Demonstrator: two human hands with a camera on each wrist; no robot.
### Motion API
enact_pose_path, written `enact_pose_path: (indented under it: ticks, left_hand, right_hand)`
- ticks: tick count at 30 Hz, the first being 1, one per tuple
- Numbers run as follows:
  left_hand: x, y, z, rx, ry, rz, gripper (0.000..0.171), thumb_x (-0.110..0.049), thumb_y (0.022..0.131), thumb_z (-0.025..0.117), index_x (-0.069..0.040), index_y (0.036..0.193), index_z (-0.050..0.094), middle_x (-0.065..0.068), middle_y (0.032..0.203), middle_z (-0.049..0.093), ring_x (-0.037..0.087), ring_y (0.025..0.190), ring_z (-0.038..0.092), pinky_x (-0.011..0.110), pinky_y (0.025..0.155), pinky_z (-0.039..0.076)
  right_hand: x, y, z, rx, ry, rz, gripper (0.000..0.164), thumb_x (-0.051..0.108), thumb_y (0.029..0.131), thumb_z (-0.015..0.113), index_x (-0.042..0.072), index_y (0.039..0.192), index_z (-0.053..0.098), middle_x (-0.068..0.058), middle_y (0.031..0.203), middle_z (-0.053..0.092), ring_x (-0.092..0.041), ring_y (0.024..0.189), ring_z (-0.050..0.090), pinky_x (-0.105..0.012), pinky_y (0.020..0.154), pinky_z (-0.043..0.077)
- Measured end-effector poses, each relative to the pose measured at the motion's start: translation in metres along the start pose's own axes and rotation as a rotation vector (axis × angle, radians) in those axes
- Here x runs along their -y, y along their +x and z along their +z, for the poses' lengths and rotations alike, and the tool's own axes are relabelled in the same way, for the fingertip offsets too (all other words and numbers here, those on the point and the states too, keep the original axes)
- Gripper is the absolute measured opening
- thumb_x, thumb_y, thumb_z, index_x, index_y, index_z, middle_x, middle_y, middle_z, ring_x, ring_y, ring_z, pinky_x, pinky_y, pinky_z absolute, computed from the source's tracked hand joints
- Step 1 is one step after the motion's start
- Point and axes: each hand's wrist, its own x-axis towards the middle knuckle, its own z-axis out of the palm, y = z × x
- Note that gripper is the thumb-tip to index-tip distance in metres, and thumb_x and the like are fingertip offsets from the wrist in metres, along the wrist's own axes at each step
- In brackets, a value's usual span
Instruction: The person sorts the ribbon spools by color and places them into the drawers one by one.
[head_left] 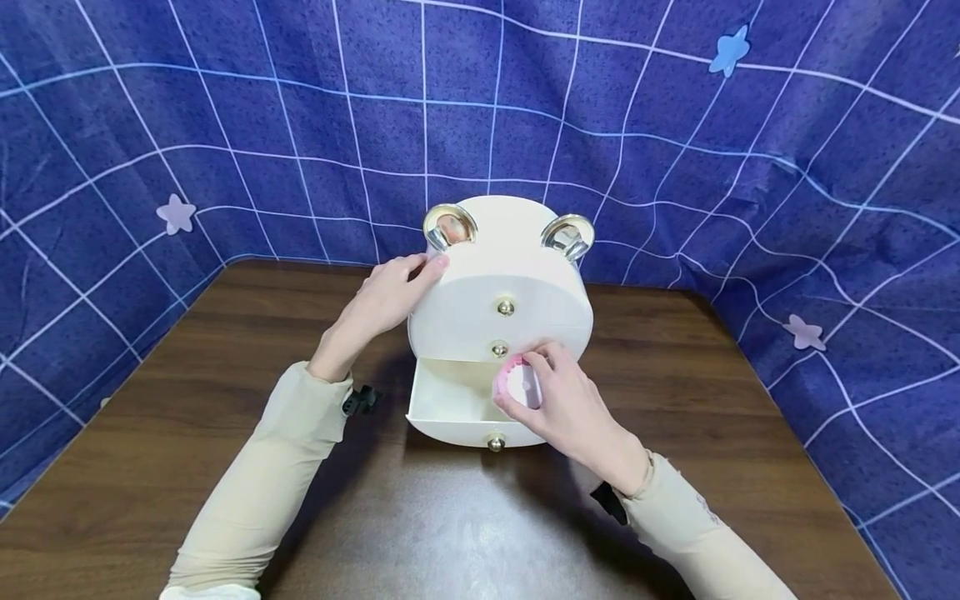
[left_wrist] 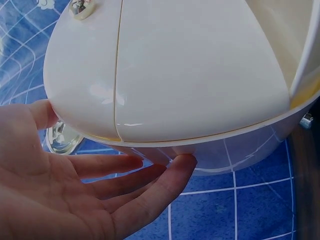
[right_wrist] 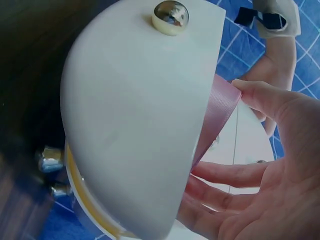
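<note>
A white rounded drawer box point(head_left: 465, 312) with gold ear-like pieces stands on the table, its bottom drawer point(head_left: 450, 432) pulled out. Over the right part of that drawer, my right hand point(head_left: 566, 404) pinches a roll of pink ribbon point(head_left: 504, 377) with a white middle. In the right wrist view the satiny ribbon point(right_wrist: 220, 107) shows between thumb and fingers, partly hidden behind the drawer front point(right_wrist: 135, 115). My left hand point(head_left: 390, 293) rests against the box's upper left side. Its thumb touches the edge and its slightly bent fingers lie along the side wall point(left_wrist: 215, 152).
Two upper drawers with gold knobs point(head_left: 506, 307) are closed. Gold ears point(head_left: 450, 227) stick out at the top corners. The brown wooden table point(head_left: 360, 517) extends around the box, and a blue gridded cloth point(head_left: 465, 125) with stars hangs behind and beside it.
</note>
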Motion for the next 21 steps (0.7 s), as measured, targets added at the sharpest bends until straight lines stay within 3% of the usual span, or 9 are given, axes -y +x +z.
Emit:
enact_pose_path:
  ticks: [3,5,8,10,13,15,17,19,21]
  left_hand:
    - [0.0,0.0,0.0,0.001,0.001,0.003,0.067,-0.058,0.098,0.032,-0.009,0.141,0.049,0.015,0.137,0.056,0.033,0.129,0.05,0.05,0.104,0.041]
    - [-0.001,0.0,0.0,-0.001,0.002,0.006,0.068,-0.058,0.098,0.032,-0.008,0.142,0.048,0.015,0.138,0.055,0.032,0.13,0.049,0.05,0.105,0.041]
    - [-0.001,0.0,0.0,-0.001,-0.001,0.013,0.068,-0.058,0.098,0.032,-0.008,0.142,0.048,0.015,0.138,0.055,0.032,0.13,0.049,0.049,0.106,0.04]
    - [-0.001,0.0,-0.001,-0.001,-0.007,0.009,0.068,-0.058,0.098,0.032,-0.008,0.142,0.048,0.015,0.138,0.055,0.032,0.13,0.049,0.049,0.106,0.04]
    - [-0.001,0.0,-0.002,0.003,-0.006,0.002,0.07,-0.059,0.098,0.032,-0.008,0.142,0.047,0.015,0.139,0.054,0.032,0.131,0.048,0.049,0.106,0.04]
    - [-0.001,0.0,-0.003,0.001,-0.009,-0.006,0.07,-0.06,0.097,0.032,-0.008,0.142,0.047,0.015,0.14,0.053,0.032,0.132,0.047,0.05,0.106,0.039]
    - [-0.001,0.0,-0.003,0.001,-0.007,-0.006,0.07,-0.059,0.098,0.032,-0.007,0.142,0.047,0.016,0.14,0.053,0.033,0.132,0.047,0.05,0.107,0.039]
    - [0.0,0.0,-0.003,0.002,-0.014,-0.006,0.07,-0.059,0.098,0.033,-0.007,0.142,0.047,0.015,0.139,0.054,0.032,0.132,0.047,0.05,0.106,0.039]
    - [0.0,0.0,-0.002,0.008,-0.016,-0.005,0.069,-0.059,0.098,0.033,-0.008,0.141,0.048,0.015,0.137,0.055,0.032,0.13,0.049,0.049,0.105,0.04]
  right_hand:
    - [0.002,-0.002,0.0,-0.024,-0.04,-0.029,0.051,0.049,0.079,0.073,0.009,0.11,0.066,-0.005,0.108,0.058,-0.02,0.099,0.056,-0.039,0.068,0.054]
    - [0.005,-0.004,-0.001,-0.075,-0.008,-0.049,0.04,0.043,0.081,0.073,0.009,0.102,0.068,-0.004,0.1,0.059,-0.018,0.092,0.057,-0.037,0.065,0.053]
    - [0.012,-0.013,-0.001,-0.109,0.25,-0.011,0.017,0.025,0.088,0.069,0.009,0.08,0.069,-0.003,0.075,0.06,-0.013,0.067,0.055,-0.028,0.054,0.047]
    - [0.017,-0.022,0.0,-0.01,0.528,0.071,0.025,0.016,0.092,0.063,0.009,0.069,0.065,-0.002,0.061,0.058,-0.009,0.051,0.049,-0.025,0.046,0.042]
    - [0.023,-0.034,0.007,0.28,0.848,0.303,0.035,0.017,0.097,0.055,0.001,0.066,0.063,-0.001,0.053,0.059,-0.005,0.037,0.043,-0.021,0.035,0.035]
    - [0.023,-0.039,0.014,0.495,0.958,0.441,0.04,0.024,0.099,0.051,-0.005,0.074,0.062,0.001,0.053,0.06,-0.004,0.035,0.043,-0.021,0.033,0.033]
    - [0.022,-0.042,0.022,0.64,1.035,0.554,0.044,0.031,0.099,0.049,-0.008,0.083,0.063,0.003,0.051,0.06,-0.004,0.035,0.042,-0.019,0.033,0.029]
    - [0.019,-0.045,0.028,0.712,1.109,0.637,0.048,0.036,0.099,0.047,-0.009,0.092,0.062,0.003,0.05,0.059,-0.004,0.035,0.042,-0.019,0.034,0.028]
    - [0.017,-0.047,0.034,0.72,1.165,0.703,0.049,0.039,0.1,0.045,-0.008,0.099,0.061,0.004,0.05,0.057,-0.004,0.036,0.042,-0.019,0.035,0.028]
